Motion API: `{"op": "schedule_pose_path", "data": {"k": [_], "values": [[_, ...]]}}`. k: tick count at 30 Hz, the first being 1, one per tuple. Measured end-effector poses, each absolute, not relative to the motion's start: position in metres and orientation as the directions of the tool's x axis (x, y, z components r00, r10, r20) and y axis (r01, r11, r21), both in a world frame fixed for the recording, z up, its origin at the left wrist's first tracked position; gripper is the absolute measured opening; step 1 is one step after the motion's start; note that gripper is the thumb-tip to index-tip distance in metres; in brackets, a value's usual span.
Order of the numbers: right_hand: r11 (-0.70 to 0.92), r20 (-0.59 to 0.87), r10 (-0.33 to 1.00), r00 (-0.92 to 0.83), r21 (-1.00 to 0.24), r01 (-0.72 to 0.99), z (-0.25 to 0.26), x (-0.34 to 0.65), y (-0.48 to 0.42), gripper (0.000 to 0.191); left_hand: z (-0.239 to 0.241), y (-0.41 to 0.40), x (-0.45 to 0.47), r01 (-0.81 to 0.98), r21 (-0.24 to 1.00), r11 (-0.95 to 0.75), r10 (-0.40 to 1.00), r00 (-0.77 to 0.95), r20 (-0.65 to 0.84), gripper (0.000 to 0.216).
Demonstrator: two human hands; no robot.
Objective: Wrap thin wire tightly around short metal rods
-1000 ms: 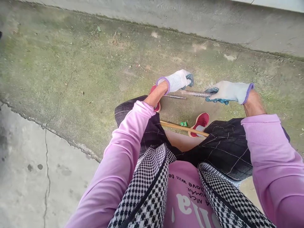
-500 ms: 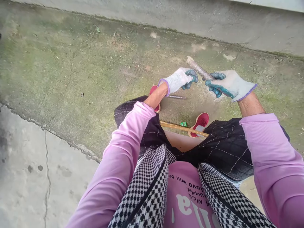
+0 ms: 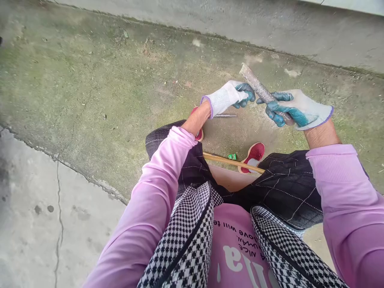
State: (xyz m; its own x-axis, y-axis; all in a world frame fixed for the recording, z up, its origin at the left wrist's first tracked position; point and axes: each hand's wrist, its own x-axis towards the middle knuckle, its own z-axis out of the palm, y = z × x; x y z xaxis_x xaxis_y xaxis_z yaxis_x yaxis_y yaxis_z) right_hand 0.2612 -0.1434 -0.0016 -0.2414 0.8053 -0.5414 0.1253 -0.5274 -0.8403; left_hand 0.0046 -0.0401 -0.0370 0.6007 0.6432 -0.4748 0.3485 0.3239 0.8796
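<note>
Both my hands wear white knit gloves with blue-green coated fingers. My right hand (image 3: 295, 110) is closed round a short grey ribbed metal rod (image 3: 258, 87), which tilts up and to the left, its pale end raised. My left hand (image 3: 229, 97) sits just left of the rod with its fingers curled; I cannot see anything in them. A second, thinner rod (image 3: 224, 116) lies on the ground below my left hand.
I squat on mossy, dirty concrete ground (image 3: 90, 92) in red shoes (image 3: 254, 154). A thin wooden stick (image 3: 232, 161) with a small green scrap (image 3: 231, 156) beside it lies between my feet. A cracked slab edge (image 3: 60, 164) runs at left, a raised concrete step (image 3: 270, 28) behind.
My right hand has lifted the grey rod off the ground and tilted it upward. My left hand rose a little and stays beside it, fingers curled.
</note>
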Motion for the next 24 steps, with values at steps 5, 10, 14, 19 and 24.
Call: {"op": "schedule_pose_path", "data": {"k": [5,10,14,19,24], "values": [[-0.533,-0.541,0.809,-0.228,-0.84,0.101,0.001,0.259,-0.143,0.053,-0.03,-0.035,0.001,0.376,0.861,0.343,0.628,0.59,-0.508,0.018],[-0.531,-0.531,0.797,-0.288,-0.843,0.085,0.003,0.261,-0.146,0.053,-0.04,-0.035,0.004,0.339,0.884,0.323,0.666,0.582,-0.467,0.022],[-0.524,-0.535,0.74,-0.408,-0.839,0.148,0.005,0.271,-0.146,0.054,-0.035,-0.034,0.004,0.347,0.902,0.256,0.684,0.594,-0.423,0.008],[-0.51,-0.683,0.571,-0.455,-0.729,0.456,-0.004,0.271,-0.141,0.041,-0.016,-0.035,-0.006,0.426,0.896,0.126,0.604,0.683,-0.41,0.028],[-0.398,-0.774,0.626,-0.098,-0.425,0.813,-0.025,0.261,-0.131,0.016,-0.033,-0.039,-0.007,0.54,0.841,0.034,0.619,0.649,-0.441,0.028]]}}
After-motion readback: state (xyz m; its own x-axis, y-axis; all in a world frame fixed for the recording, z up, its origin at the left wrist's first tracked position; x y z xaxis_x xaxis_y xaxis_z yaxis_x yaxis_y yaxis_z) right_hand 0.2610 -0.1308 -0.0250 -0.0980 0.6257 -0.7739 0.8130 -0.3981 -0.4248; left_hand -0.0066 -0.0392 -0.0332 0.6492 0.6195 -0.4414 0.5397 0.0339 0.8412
